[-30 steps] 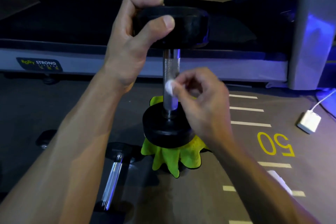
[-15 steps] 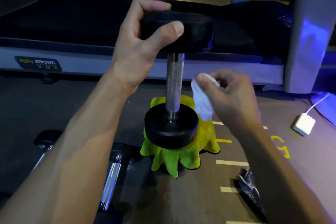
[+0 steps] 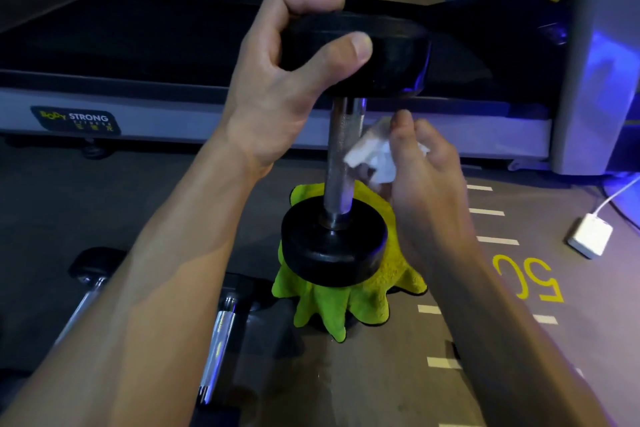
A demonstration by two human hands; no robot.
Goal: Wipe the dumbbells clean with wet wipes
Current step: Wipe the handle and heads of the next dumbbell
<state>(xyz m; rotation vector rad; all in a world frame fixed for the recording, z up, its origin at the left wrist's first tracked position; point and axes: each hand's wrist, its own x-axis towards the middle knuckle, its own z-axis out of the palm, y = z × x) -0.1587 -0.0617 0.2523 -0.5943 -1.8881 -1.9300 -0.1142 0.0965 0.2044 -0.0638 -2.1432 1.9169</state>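
- Dumbbells: a treadmill [image 3: 207, 104] spans the frame from 9 to 3 o'clock, its grey side rail bearing a "BODY STRONG" label, behind everything else.
- An upright dumbbell [image 3: 341, 156] stands at centre, its lower black head resting on a green cloth [image 3: 349, 305] on the floor [image 3: 398, 374]; a knurled steel handle joins the two heads.
- Two more dumbbells [image 3: 218, 340] lie flat on the floor at 7 o'clock, partly hidden by the left forearm.
- The left hand [image 3: 277, 90] grips the upper black head at 12 o'clock, fingers over the top, thumb pressed to its side.
- The right hand [image 3: 426, 177], at 3 o'clock of the handle, has its fingers pinched on a white wet wipe [image 3: 375, 156] whose edge touches the steel handle.
- A white charger [image 3: 590, 239] with a cable lies on the floor at 3 o'clock, near a yellow "50" marking.
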